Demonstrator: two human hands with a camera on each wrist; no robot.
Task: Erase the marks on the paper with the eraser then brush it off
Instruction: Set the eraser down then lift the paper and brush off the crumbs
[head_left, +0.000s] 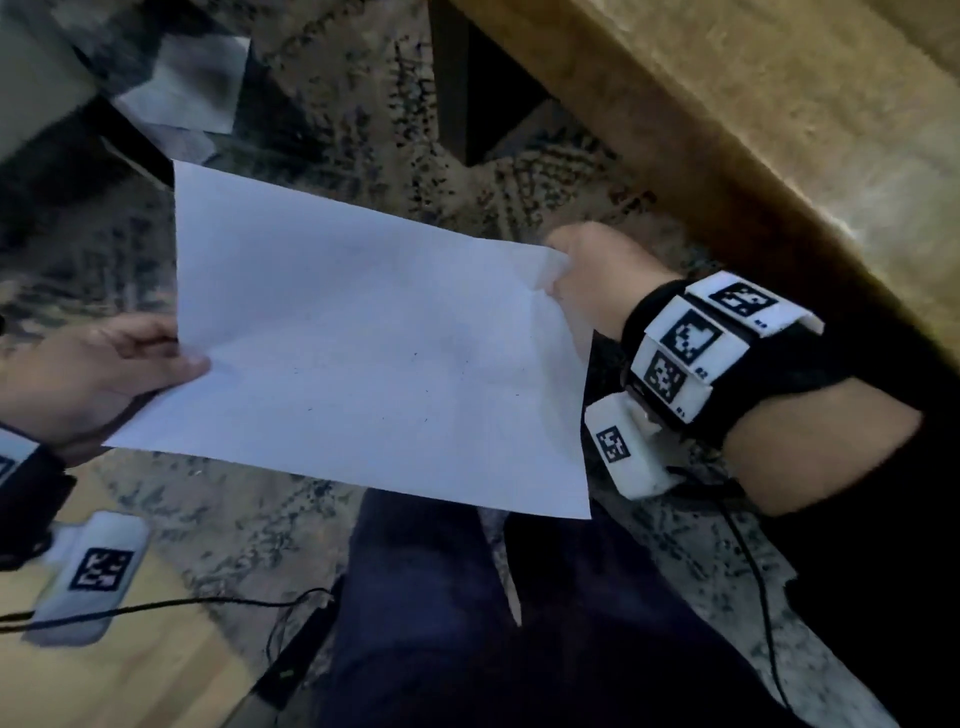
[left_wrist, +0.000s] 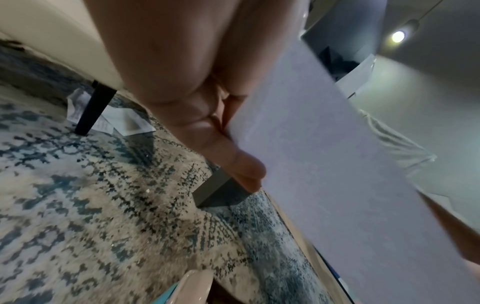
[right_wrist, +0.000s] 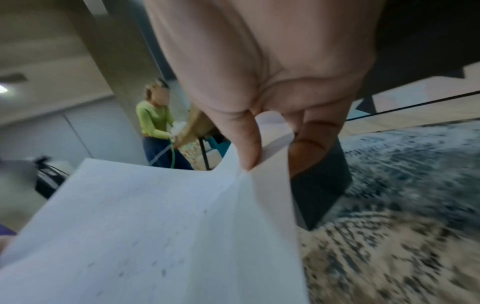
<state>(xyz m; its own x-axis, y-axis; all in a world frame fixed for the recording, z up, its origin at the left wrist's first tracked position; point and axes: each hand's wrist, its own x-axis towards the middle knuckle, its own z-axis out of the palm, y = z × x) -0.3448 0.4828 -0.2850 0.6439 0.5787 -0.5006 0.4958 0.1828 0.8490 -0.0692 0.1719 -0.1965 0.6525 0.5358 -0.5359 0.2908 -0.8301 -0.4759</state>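
Observation:
A white sheet of paper (head_left: 363, 338) hangs in the air above the carpet, held between both hands. Faint small specks dot its lower middle. My left hand (head_left: 104, 364) pinches the sheet's left edge, thumb on top. In the left wrist view the fingers (left_wrist: 244, 168) lie under the paper (left_wrist: 337, 164). My right hand (head_left: 587, 280) pinches the far right corner, which crumples there. The right wrist view shows thumb and finger (right_wrist: 249, 144) pinching the paper (right_wrist: 155, 226). No eraser is in view.
A wooden table edge (head_left: 727, 130) runs along the upper right, with its dark leg (head_left: 467, 93) on the patterned carpet (head_left: 332, 119). Loose papers (head_left: 176, 98) lie on the floor by a chair. My dark trousers (head_left: 467, 623) are below. Another person (right_wrist: 155, 127) stands far off.

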